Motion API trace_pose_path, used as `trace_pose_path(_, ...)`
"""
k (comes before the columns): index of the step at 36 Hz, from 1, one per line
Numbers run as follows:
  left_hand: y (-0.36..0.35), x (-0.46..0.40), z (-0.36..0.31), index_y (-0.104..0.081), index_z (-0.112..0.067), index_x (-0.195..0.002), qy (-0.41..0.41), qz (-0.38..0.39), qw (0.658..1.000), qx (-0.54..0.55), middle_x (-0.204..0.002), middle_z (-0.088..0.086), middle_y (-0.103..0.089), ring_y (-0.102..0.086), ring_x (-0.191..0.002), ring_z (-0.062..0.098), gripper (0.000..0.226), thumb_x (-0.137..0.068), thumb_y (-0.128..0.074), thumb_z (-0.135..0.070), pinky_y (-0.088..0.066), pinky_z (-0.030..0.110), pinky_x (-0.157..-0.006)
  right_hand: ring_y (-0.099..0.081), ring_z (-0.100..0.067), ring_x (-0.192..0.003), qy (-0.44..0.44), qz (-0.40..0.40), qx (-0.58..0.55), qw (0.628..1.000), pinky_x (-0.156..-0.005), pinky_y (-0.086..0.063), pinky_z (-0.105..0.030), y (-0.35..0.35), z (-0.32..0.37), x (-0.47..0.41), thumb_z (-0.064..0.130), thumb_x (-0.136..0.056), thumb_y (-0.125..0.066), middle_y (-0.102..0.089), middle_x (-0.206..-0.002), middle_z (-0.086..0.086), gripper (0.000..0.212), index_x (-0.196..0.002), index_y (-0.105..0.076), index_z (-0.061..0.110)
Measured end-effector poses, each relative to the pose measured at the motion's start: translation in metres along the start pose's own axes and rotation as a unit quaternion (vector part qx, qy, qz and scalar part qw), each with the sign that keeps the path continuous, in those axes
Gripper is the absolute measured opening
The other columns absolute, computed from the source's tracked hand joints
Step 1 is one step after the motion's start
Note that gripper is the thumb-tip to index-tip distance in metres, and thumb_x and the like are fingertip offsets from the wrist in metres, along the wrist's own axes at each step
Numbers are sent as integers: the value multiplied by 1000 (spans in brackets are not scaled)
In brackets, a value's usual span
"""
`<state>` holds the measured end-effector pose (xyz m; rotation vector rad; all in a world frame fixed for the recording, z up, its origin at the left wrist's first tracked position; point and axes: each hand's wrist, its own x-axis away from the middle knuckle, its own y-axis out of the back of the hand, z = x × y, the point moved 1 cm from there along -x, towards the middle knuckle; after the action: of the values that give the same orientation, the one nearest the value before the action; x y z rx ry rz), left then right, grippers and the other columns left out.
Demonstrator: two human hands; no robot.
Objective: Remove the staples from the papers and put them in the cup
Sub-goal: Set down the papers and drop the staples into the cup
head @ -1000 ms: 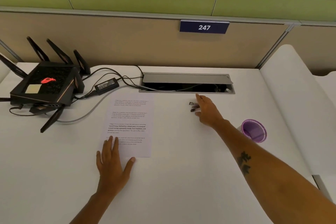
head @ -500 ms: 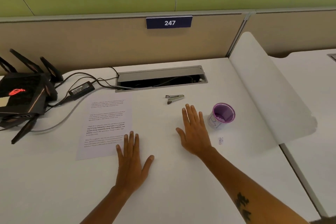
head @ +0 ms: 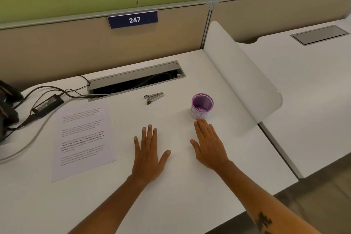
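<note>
both hands, left [head: 148, 155] and right [head: 209, 145], now lie flat and empty on the tabletop [head: 180, 192]; the staple remover [head: 153, 97] is released, suggesting the cup [head: 201, 106] work is done.

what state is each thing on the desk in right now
left hand: flat on desk, empty
right hand: flat on desk, empty, fingertips at the cup's base
cup: upright, small bits inside
staple remover: lying on desk, untouched
paper: flat, printed side up
cable hatch: lid open, cables inside
</note>
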<state>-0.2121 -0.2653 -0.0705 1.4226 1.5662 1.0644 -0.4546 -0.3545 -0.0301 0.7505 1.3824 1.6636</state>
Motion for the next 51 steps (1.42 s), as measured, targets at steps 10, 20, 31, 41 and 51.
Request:
trace_pose_path(10, -20, -18, 0, -3, -10, -170, -8, 34, 999, -27, -180, 8, 8, 13, -166, 26, 92, -103, -20, -71, 2, 61, -133, -16, -24, -159, -79, -3, -34, 996, -130, -18, -41, -2, -48, 6, 35, -107, -44, -21, -171, -8, 64, -161, -25, 6)
trace_pose_path(20, -20, -20, -2, -22, -11, -168, 1, 3, 1000, 6, -179, 7, -11, -3, -167, 22, 81, -107, -18, -64, -5, 56, -135, -43, -28, -140, -105, 17, -78, 991, -118, -38, -38, -10, -49, -14, -1, -92, -53, -50, -150, -10, 59, -150, -46, 3)
trace_pose_path(31, -20, -20, -2, -23, -12, -167, 6, -7, 1000, 7, -179, 7, -13, -5, -167, 21, 76, -108, -22, -59, -8, 55, -135, -43, -27, -137, -51, 29, -102, 993, -115, -44, -36, -13, -38, -8, 1, -99, -54, -48, -148, -10, 49, -148, -49, 1)
trace_pose_path(41, -18, -20, -2, -24, -12, -167, 8, -14, 1000, 13, -178, 7, -16, -7, -167, 21, 74, -109, -23, -57, -8, 54, -135, -61, -29, -111, 2, 51, -59, 997, -83, -56, -33, -7, -50, -30, -8, -92, -66, -67, -121, -9, 36, -124, -73, 6)
trace_pose_path(51, -17, -20, -2, -25, -12, -167, 7, -14, 1000, 13, -178, 7, -16, -7, -167, 21, 72, -110, -23, -55, -9, 54, -135, -62, -39, -82, 13, 53, -4, 999, -65, -57, -46, -7, -49, -36, -18, -78, -60, -69, -87, -18, 30, -97, -77, -3)
